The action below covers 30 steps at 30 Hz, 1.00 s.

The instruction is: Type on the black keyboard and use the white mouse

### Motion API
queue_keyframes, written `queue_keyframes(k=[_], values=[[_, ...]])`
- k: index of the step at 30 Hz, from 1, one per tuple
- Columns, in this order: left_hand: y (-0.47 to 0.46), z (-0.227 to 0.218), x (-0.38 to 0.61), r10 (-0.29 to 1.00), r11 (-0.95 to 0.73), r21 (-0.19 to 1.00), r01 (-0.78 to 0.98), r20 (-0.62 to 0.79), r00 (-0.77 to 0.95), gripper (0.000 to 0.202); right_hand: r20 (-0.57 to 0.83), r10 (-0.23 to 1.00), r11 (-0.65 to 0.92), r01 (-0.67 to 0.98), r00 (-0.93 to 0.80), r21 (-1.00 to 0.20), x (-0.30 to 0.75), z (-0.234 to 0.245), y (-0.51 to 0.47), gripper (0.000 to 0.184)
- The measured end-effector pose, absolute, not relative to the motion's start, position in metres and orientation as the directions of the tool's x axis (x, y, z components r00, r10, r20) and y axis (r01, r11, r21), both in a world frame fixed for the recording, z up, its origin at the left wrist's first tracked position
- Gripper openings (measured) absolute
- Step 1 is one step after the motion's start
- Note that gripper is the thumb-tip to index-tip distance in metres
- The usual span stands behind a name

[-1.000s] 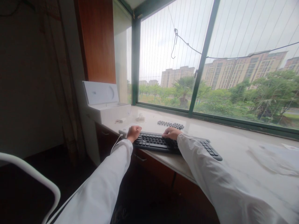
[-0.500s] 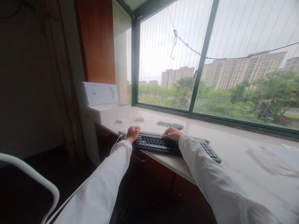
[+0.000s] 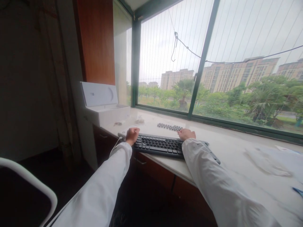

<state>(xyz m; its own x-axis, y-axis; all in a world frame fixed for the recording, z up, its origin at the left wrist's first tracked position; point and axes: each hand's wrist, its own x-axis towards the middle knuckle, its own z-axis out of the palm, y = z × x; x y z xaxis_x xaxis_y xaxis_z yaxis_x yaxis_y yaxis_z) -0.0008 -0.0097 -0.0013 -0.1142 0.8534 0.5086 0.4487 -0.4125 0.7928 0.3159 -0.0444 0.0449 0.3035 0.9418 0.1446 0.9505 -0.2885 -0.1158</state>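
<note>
Currently L hand (image 3: 132, 136), R hand (image 3: 186, 134) curled, can't tell if holding; 1 kbd (image 3: 159, 144), 1 keycap cluster (image 3: 169, 127) beyond.

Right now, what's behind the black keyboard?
Behind the keyboard, what look like loose keycaps lie in rows on the countertop, with the window beyond. Whatever the right hand covers at their right end is hidden.

Black keyboard (image 3: 161, 145) lying flat; loose keycaps (image 3: 169, 127) rowed behind.
</note>
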Motion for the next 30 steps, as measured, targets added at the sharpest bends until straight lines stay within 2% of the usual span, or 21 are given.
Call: queue_keyframes(k=[7, 15, 24, 30], values=[[-0.009, -0.002, -0.001, 0.853, -0.42, 0.8, 0.427, 0.509, -0.114, 0.031, 0.114, 0.936, -0.331, 0.943, 0.332, -0.031, 0.322, 0.044, -0.046, 0.041], [-0.006, -0.003, -0.001, 0.838, -0.435, 0.78, 0.449, 0.533, -0.114, 0.032, 0.141, 0.907, -0.399, 0.917, 0.396, -0.007, 0.324, 0.043, -0.044, 0.04], [-0.008, -0.002, -0.001, 0.849, -0.424, 0.77, 0.477, 0.521, -0.086, 0.032, 0.222, 0.893, -0.399, 0.917, 0.391, -0.006, 0.328, 0.059, -0.042, 0.041], [-0.008, 0.0, 0.0, 0.858, -0.417, 0.786, 0.456, 0.506, -0.089, 0.032, 0.232, 0.898, -0.392, 0.919, 0.373, 0.043, 0.344, 0.063, -0.016, 0.041]])
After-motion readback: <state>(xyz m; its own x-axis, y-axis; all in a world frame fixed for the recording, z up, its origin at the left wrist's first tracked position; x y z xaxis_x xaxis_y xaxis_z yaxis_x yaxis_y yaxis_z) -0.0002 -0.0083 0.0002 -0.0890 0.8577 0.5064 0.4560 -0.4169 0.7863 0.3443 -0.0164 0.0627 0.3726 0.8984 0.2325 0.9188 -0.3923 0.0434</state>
